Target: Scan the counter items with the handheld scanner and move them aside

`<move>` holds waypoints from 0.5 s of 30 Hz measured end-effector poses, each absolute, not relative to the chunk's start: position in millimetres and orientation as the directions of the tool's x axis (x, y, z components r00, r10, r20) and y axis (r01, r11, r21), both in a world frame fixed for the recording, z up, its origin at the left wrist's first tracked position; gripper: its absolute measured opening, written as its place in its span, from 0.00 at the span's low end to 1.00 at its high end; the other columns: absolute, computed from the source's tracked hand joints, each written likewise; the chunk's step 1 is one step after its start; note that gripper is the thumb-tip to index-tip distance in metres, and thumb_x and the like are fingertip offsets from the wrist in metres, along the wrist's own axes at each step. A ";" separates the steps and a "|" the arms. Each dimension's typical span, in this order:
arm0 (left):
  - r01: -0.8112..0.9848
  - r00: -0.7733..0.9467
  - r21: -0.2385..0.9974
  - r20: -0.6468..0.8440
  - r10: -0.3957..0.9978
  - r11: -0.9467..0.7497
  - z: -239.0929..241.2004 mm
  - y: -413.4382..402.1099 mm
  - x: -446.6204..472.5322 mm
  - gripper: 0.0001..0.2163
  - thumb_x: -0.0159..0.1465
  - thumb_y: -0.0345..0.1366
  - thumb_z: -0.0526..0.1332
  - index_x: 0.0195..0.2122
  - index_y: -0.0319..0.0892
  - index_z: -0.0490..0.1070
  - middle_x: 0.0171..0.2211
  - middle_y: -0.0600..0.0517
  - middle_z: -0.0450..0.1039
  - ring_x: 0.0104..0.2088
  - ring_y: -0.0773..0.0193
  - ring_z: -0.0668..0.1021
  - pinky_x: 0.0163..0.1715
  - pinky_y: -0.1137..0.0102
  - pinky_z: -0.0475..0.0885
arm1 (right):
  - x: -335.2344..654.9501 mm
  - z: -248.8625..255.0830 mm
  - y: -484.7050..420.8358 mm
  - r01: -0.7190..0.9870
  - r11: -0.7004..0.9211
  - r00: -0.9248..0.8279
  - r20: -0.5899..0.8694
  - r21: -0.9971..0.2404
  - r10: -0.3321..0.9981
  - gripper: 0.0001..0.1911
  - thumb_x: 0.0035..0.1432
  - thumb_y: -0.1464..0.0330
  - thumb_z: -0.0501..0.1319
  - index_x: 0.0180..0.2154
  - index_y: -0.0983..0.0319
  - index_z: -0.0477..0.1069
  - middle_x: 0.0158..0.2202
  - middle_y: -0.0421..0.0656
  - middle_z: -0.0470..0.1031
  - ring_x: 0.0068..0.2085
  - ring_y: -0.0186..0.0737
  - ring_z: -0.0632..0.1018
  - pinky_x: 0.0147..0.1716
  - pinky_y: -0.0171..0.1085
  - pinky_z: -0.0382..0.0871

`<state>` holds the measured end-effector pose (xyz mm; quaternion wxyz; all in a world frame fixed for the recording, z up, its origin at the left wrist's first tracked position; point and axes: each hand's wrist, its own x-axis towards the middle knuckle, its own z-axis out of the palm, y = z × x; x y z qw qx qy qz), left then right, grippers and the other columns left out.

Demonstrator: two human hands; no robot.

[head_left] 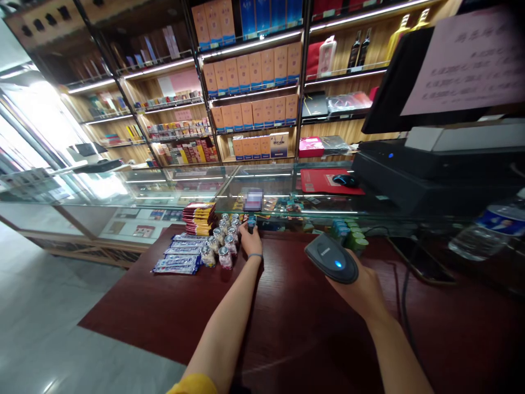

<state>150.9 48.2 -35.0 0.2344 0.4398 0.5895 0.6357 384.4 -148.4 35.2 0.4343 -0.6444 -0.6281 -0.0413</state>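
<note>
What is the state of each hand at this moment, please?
Left hand: at a small dark item; whether closed on it cannot be told.
Right hand: closed, holding the black scanner.

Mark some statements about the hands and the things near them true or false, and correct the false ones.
1. The right hand holds a scanner. True.
2. The mouse lies on a red mat. True.
3. The left hand is on the mouse. False: it is beside the jars.
4. The water bottle is left of the jars. False: it is at the picture's right edge.
5. The scanner shows a blue light. True.
</note>
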 end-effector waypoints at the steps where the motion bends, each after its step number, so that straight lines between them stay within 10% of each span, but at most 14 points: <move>1: 0.227 -0.502 0.955 0.283 0.817 -0.192 -34.9 48.0 150.7 0.14 0.64 0.29 0.63 0.49 0.45 0.64 0.52 0.43 0.75 0.55 0.58 0.77 0.56 0.61 0.70 | 384.1 34.7 -148.2 0.846 0.163 0.209 0.597 -0.508 0.774 0.20 0.51 0.59 0.62 0.46 0.55 0.69 0.27 0.39 0.80 0.29 0.50 0.83 0.26 0.37 0.68; 15: 0.345 -0.398 0.907 0.374 0.838 -0.241 -34.5 35.8 146.2 0.35 0.60 0.32 0.67 0.66 0.40 0.55 0.65 0.39 0.62 0.66 0.52 0.65 0.66 0.59 0.60 | 392.7 26.6 -143.8 0.889 0.034 0.270 0.582 -0.457 0.767 0.22 0.50 0.58 0.62 0.48 0.54 0.72 0.26 0.41 0.80 0.29 0.52 0.82 0.27 0.38 0.68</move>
